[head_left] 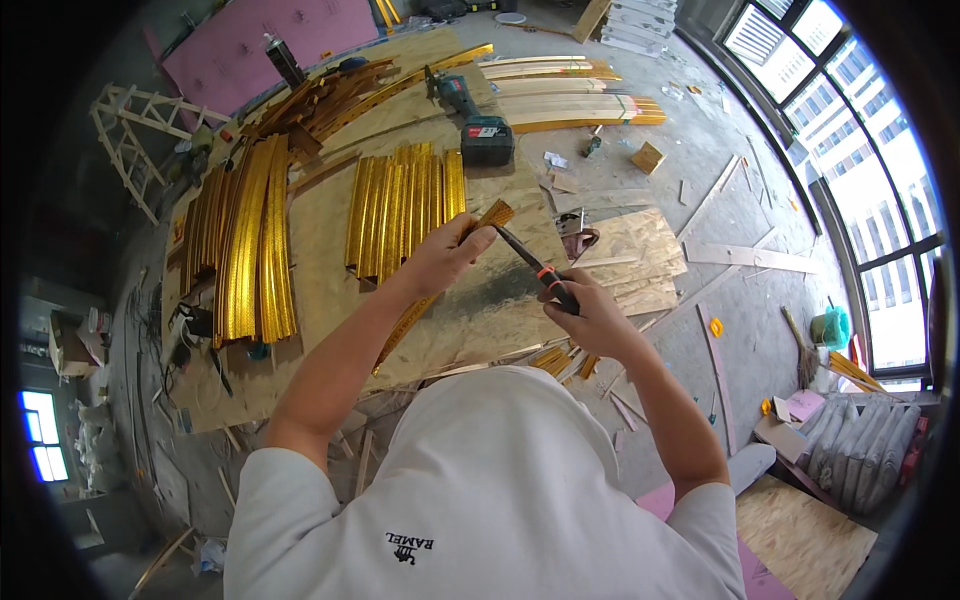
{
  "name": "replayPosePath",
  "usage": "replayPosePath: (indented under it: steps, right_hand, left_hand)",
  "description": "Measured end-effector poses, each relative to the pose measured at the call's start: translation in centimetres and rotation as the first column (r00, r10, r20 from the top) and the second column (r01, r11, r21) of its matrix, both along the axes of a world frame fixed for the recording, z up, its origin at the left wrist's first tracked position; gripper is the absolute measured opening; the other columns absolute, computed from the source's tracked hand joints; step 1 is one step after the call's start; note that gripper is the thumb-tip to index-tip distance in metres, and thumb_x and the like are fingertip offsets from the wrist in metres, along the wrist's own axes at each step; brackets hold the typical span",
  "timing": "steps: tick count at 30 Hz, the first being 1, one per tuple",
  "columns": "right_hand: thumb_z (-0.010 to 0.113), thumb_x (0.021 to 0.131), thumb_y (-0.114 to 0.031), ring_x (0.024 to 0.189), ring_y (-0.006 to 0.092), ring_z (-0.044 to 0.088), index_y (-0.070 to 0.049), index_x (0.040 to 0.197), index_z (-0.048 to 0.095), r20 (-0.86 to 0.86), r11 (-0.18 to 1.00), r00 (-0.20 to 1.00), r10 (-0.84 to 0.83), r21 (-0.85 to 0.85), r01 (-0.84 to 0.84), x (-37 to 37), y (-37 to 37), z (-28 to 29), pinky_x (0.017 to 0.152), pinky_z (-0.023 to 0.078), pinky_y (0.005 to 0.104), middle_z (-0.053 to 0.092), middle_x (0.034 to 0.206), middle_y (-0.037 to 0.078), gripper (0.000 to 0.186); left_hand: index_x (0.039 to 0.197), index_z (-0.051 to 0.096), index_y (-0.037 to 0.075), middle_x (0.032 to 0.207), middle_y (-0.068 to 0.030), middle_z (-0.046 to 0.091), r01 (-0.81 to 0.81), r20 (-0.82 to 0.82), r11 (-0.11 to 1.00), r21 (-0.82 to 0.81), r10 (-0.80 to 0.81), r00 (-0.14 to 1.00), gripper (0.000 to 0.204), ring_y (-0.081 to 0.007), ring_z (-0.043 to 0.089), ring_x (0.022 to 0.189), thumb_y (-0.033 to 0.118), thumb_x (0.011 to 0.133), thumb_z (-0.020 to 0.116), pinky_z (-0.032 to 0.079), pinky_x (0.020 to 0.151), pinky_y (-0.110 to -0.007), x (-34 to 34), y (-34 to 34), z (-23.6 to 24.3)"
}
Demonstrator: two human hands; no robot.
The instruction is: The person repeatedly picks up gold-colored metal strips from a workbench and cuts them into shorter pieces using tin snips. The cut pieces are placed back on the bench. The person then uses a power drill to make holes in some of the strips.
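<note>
My left hand (447, 254) is closed around a gold trim strip (497, 213) near its upper end. The strip's other end slants down past my forearm over the board. My right hand (592, 312) grips the black and red handle of a file (520, 251), whose narrow dark blade reaches to the strip's end beside my left fingers. Just beyond my left hand, a row of gold strips (395, 205) lies on the wooden worktable (325, 280).
More gold strips (262, 240) lie at the left. A cordless power tool (470, 120) sits at the far side, near bundled pale strips (565, 105). A pink board (260, 60) leans behind. Offcuts (750, 258) litter the floor at right, with a broom (803, 350) beyond.
</note>
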State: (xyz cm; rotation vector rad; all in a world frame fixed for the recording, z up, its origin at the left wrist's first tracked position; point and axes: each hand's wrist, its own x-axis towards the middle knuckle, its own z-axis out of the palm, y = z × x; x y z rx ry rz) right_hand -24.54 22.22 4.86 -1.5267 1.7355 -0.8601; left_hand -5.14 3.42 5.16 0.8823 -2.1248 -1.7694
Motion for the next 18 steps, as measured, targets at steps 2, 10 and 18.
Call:
replayPosePath:
  steps: [2,10,18]
  right_hand:
    - [0.065,0.088,-0.022,0.097,0.0369,0.057,-0.002,0.1,0.067,-0.023,0.999,1.0,0.011,0.031,-0.01,0.2,-0.2,0.3,0.086,0.046,0.0399,0.055,0.106,0.019,0.023]
    - [0.072,0.081,-0.022,0.092,0.0308,0.058,-0.008,0.1,0.07,0.058,0.976,0.981,0.183,0.106,-0.188,-0.7,-0.3,1.3,0.082,0.046,0.0377,0.054,0.1,0.014,0.024]
    - [0.062,0.078,-0.008,0.095,0.0341,0.059,-0.011,0.098,0.072,-0.519,0.975,0.855,0.001,0.192,0.115,1.7,-3.4,-3.9,0.078,0.05,0.0407,0.053,0.104,0.017,0.022]
  left_hand:
    - [0.097,0.05,0.009,0.071,0.0018,0.047,-0.004,-0.007,1.0,-0.021,0.004,1.0,0.034,-0.006,0.044,0.057,0.042,0.101,0.048,0.039,0.05,-0.023,0.1,-0.1,-0.4]
    - [0.09,0.049,0.009,0.07,0.0013,0.049,0.065,0.028,0.994,0.083,-0.067,0.997,0.034,-0.0066,0.046,0.054,0.042,0.101,0.049,0.04,0.049,-0.023,1.0,-0.4,-0.3]
    - [0.102,0.05,0.005,0.076,-0.0022,0.051,-0.037,0.38,0.982,0.187,-0.038,0.924,0.057,-0.0103,0.053,0.056,0.062,0.094,0.049,0.048,0.048,-0.028,-0.3,-2.9,-5.0]
